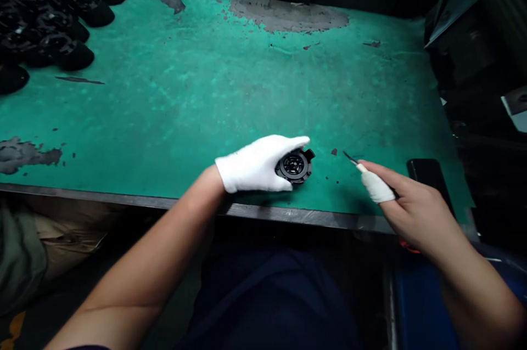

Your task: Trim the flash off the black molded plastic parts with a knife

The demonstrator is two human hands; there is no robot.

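My left hand, in a white glove, grips a round black part near the front edge of the green table. The part has concentric rings on its face and a small tab at its upper right. Thumb and fingers wrap its left side. To the right, my right hand is bare apart from a white wrapping on the thumb. It pinches a thin tool with a narrow dark blade that points up and left, a short gap away from the black part. The tool's handle is mostly hidden in the hand.
Many black cylindrical parts crowd the table's far left corner. A dark flat rectangular object lies beside my right hand. The green tabletop has worn grey patches. Something blue stands below the edge at right. A person's clothing shows at lower left.
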